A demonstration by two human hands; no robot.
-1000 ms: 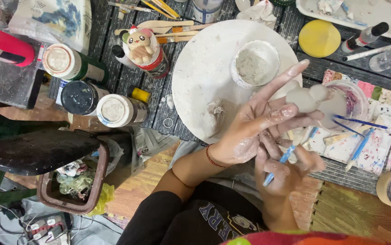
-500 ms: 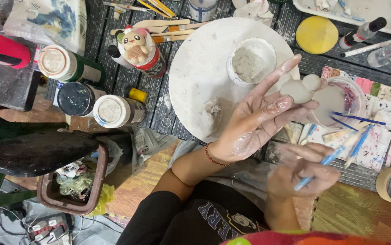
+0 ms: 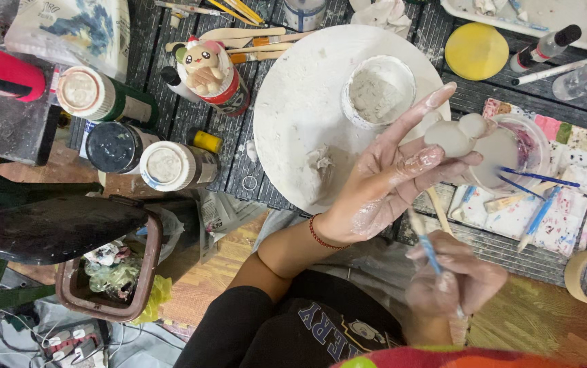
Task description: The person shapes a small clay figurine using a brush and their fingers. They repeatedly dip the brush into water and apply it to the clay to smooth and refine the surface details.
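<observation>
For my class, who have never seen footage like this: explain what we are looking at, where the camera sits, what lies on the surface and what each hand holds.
One camera, worn on the person's head, looks down at their own two bare hands. The left hand, smeared with clay, holds a small pale clay figure at its fingertips. The right hand grips a blue-handled brush. On the dark slatted table lie a round white board bearing a clay-filled cup, capped paint bottles, a yellow lid and a paint-stained palette.

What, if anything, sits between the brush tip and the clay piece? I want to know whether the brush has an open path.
Nothing visible does. The left hand holds the clay piece up by its fingertips; the right hand holds the blue brush just below, its tip behind the left palm's edge.
</observation>
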